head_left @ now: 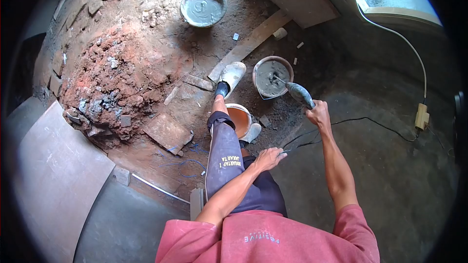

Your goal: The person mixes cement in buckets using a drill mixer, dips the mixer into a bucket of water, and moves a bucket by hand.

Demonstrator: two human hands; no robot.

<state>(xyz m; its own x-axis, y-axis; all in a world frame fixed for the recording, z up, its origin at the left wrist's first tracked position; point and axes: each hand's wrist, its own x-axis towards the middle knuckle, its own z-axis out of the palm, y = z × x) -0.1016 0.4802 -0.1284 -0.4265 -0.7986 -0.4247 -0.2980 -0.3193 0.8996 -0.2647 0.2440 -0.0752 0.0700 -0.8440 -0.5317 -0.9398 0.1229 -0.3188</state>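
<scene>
My right hand (318, 113) is wrapped around the rear of a cement-smeared power drill (299, 93). The drill leans down to the left, its tip end reaching into a bucket of wet grey mortar (267, 86). Over my right thigh, my left hand (268, 159) is closed on a black power cord (312, 142). The cord loops right to a yellowish socket block (422, 117). Between my feet stands an orange-lined bucket (239, 121), partly hidden by my leg.
A basin of smooth grey mortar (203, 9) stands at the back. Left of me rises a heap of reddish soil and rubble (114, 80). A wooden plank (251, 44) lies beyond my foot. Large pale boards (63, 165) lean at left. A white cable (397, 34) hangs at right.
</scene>
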